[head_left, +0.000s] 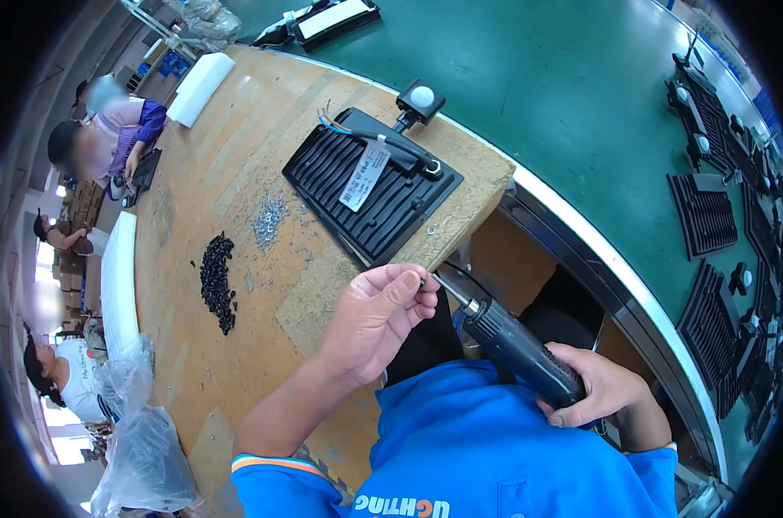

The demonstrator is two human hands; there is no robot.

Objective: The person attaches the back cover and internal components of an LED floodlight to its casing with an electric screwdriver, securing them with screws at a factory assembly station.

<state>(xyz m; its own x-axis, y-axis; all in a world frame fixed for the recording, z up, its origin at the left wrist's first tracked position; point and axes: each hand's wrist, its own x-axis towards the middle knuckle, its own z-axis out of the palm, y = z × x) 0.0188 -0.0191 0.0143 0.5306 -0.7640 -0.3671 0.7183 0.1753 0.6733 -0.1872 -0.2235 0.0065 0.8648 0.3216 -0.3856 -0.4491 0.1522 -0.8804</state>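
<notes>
My right hand (pixel 603 388) is wrapped round the black body of an electric screwdriver (pixel 521 350), whose bit points up and left. At the bit's tip, my left hand (pixel 378 319) pinches what looks like a small black screw (pixel 423 281), mostly hidden by the fingers. Just beyond that hand, a black finned floodlight housing (pixel 383 186) lies on the bench, fins up. It carries a white label (pixel 366 175), a cable with bare coloured wire ends, and a sensor with a white dome (pixel 422 97).
On the wooden bench (pixel 176 216) lie a pile of small black parts (pixel 217 281) and scattered silvery hardware (pixel 271 220). A green conveyor surface (pixel 547 95) holds several more floodlights (pixel 707 216) at right. Co-workers sit at far left, near a clear plastic bag (pixel 145 457).
</notes>
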